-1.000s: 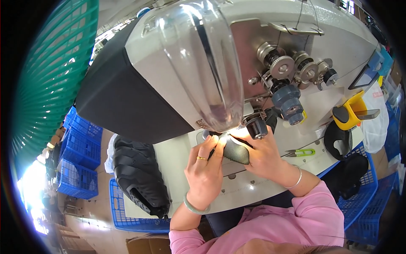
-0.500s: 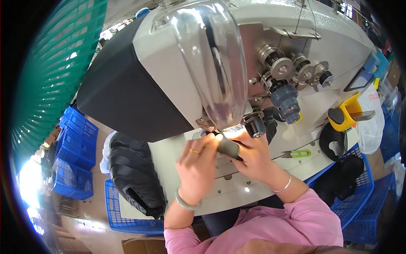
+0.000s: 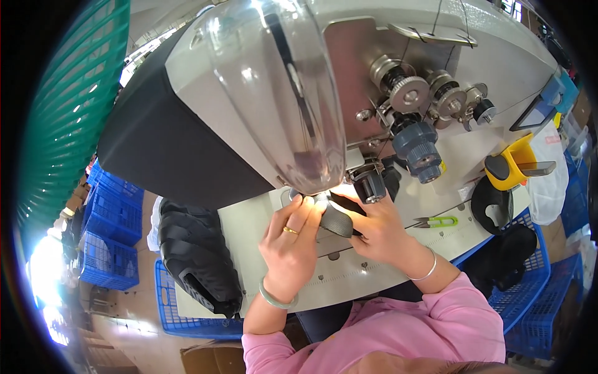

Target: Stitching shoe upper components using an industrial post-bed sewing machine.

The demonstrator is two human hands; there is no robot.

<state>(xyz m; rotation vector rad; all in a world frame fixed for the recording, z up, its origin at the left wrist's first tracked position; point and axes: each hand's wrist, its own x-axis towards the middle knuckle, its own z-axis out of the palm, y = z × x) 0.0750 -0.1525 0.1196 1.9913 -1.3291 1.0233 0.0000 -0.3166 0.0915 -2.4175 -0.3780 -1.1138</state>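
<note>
A grey mesh fabric piece is held under the head of a sewing machine, just below its clear plastic shield. My left hand pinches the fabric's left side with bent fingers. From the other side my right hand grips it, the thumb along its dark edge. The needle and the far end of the fabric are hidden behind the shield and my fingers. To the right of my right hand lie green-handled thread snips on the pale worktable.
Nested black shaped pieces stand at the table's left end. A black curved piece and a yellow holder are at the right. Blue crates stand on the floor, and a green fan-like grille is at upper left.
The fabric piece has turned between my hands and now shows a broader rounded end toward me. Both hands keep hold with slightly shifted fingers. The view has moved closer to the machine.
</note>
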